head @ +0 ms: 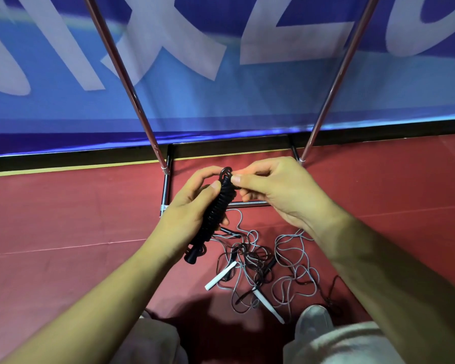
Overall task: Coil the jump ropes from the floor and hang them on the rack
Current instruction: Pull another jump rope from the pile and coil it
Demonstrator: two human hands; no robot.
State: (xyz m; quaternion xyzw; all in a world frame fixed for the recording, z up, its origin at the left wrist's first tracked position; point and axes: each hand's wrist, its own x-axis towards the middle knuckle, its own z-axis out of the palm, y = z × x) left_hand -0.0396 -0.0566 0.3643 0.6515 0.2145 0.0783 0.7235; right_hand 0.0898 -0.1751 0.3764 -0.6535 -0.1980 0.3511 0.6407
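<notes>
Left hand (187, 208) grips the black jump rope bundle (217, 214), fingers curled round its middle and thumb on the upper part. The cord is wound tight along the bundle's length, with a black handle end poking out below the palm. Right hand (276, 190) pinches the small loop at the bundle's top between thumb and forefinger, probably tucking in the tail. The bundle is held in the air, in front of the base of the chrome tube rack (132, 90).

Progress, judged: this rope is nearly coiled but not hung. A loose tangle of grey and dark cords (263, 261) with thin white handles (220, 278) lies on the red floor (63, 219) between the rack base and the person's feet, so more ropes are left to coil, count unclear. The rack's top is out of frame, so cannot tell if any rope hangs there. A blue banner (221, 101) is behind the rack.
</notes>
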